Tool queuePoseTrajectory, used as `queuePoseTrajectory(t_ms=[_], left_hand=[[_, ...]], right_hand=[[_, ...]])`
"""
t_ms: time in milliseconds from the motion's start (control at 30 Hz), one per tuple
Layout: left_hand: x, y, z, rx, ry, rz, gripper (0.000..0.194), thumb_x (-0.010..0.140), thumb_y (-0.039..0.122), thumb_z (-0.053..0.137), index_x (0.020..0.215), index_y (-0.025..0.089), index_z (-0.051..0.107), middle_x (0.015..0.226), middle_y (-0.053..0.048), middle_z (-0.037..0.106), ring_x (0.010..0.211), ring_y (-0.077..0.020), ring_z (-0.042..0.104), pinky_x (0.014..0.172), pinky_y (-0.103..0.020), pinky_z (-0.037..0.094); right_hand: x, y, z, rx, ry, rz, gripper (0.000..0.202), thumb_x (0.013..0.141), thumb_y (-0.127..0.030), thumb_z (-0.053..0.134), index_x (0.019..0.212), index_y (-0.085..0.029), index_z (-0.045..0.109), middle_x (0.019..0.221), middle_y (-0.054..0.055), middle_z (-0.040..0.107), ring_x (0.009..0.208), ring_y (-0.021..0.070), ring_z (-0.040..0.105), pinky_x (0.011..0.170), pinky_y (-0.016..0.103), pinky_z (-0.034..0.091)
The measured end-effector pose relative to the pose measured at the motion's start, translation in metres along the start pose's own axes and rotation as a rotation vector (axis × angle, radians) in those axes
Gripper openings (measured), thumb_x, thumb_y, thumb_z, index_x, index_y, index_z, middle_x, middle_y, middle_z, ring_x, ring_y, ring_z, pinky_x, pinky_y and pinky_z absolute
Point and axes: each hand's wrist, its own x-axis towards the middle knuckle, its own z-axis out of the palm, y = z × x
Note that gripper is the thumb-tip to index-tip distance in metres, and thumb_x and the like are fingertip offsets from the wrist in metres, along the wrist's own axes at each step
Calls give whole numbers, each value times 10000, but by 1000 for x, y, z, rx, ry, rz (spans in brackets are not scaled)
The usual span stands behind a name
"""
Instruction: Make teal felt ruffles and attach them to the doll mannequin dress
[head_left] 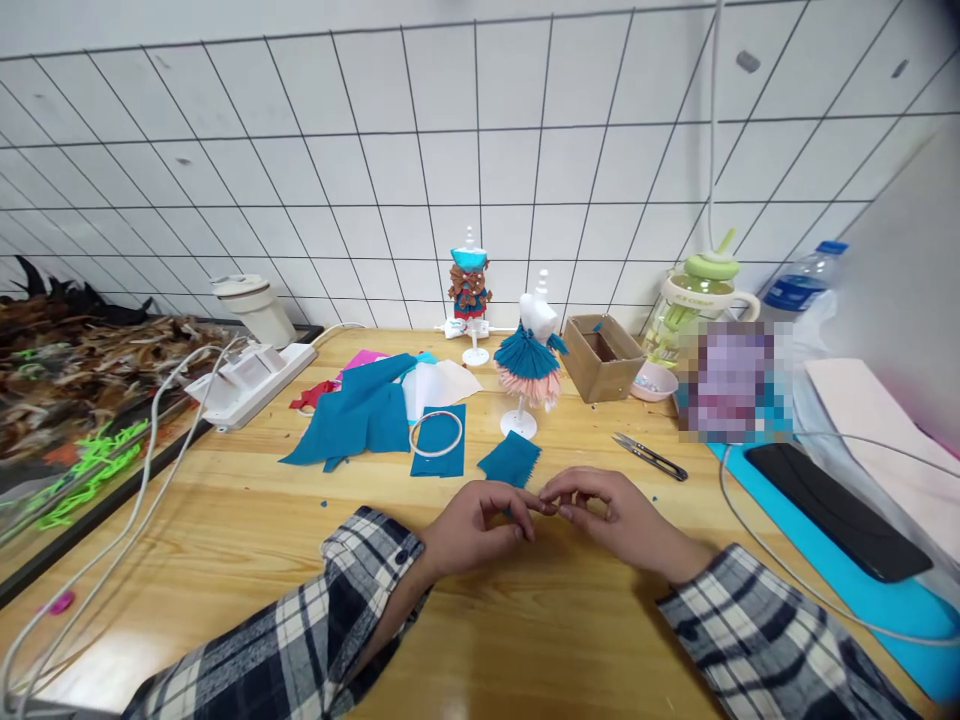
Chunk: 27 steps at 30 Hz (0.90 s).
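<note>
My left hand and my right hand meet at the fingertips above the table's front part. Right thumb and forefinger are pinched close to the left fingertips; anything between them is too small to make out. The left fingers are curled together. Just behind the hands lies a teal fabric piece with a jagged edge. Beyond it stands a small white dress form wearing a teal pleated skirt over pink fringe. Left of these, a thin white hoop rests on another teal cloth piece.
Thread snips lie to the right, near a cardboard box and a small bowl. A second dressed form stands at the back. Teal cloth, a power strip with cables and a black phone flank the work area.
</note>
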Motion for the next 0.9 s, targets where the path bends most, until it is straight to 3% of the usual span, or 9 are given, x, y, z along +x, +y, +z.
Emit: queuePoseTrajectory(t_ms=[133, 300, 433, 567, 767, 833, 900], left_hand=[[0, -1, 0, 18, -28, -8, 66, 754, 157, 626, 760, 151, 691, 1126, -113, 698, 1101, -263, 623, 963, -369, 454], [-1, -2, -1, 74, -38, -6, 85, 751, 123, 610, 773, 150, 687, 1151, -114, 686, 1115, -261, 612, 974, -374, 446], [-1, -1, -1, 115, -49, 7, 111, 730, 88, 600, 762, 155, 683, 1126, -102, 696, 1062, -240, 637, 937, -346, 469], [0, 1, -1, 136, -43, 10, 120, 711, 74, 594, 739, 157, 676, 1102, -97, 702, 1045, -239, 641, 913, -331, 478], [1, 3, 1, 135, -73, -3, 128, 709, 81, 578, 728, 164, 674, 1096, -86, 705, 1054, -239, 635, 904, -326, 477], [2, 4, 3, 191, -37, -18, 131, 701, 89, 580, 727, 169, 681, 1103, -80, 704, 1045, -232, 637, 905, -322, 474], [5, 6, 5, 278, 74, -58, 126, 708, 117, 585, 736, 178, 693, 1045, -69, 722, 985, -216, 654, 885, -315, 477]], right_hand=[[-1, 6, 5, 46, 12, 93, 192, 836, -204, 559, 1002, -214, 656, 882, 31, 677, 669, 122, 542, 597, 247, 432], [-1, 6, 6, 174, 38, 91, 346, 841, -280, 592, 1180, -212, 565, 990, 47, 678, 646, 104, 515, 573, 231, 424], [0, 4, 4, 72, -8, 60, 199, 855, -290, 586, 1009, -217, 689, 877, 29, 674, 633, 102, 526, 551, 220, 401], [0, 5, 6, -32, 76, -19, 137, 828, -230, 626, 941, -221, 704, 836, 9, 681, 606, 92, 525, 549, 211, 403], [-2, 7, 10, -170, 76, -151, 176, 836, -140, 590, 950, -247, 671, 956, -2, 701, 860, 129, 626, 736, 233, 466], [-2, 7, 8, -241, 82, -158, 165, 854, -128, 554, 922, -237, 656, 956, 2, 698, 874, 136, 628, 761, 248, 466], [-2, 8, 4, -333, 91, -159, 159, 877, -133, 514, 914, -224, 640, 941, 13, 693, 852, 140, 627, 747, 256, 467]])
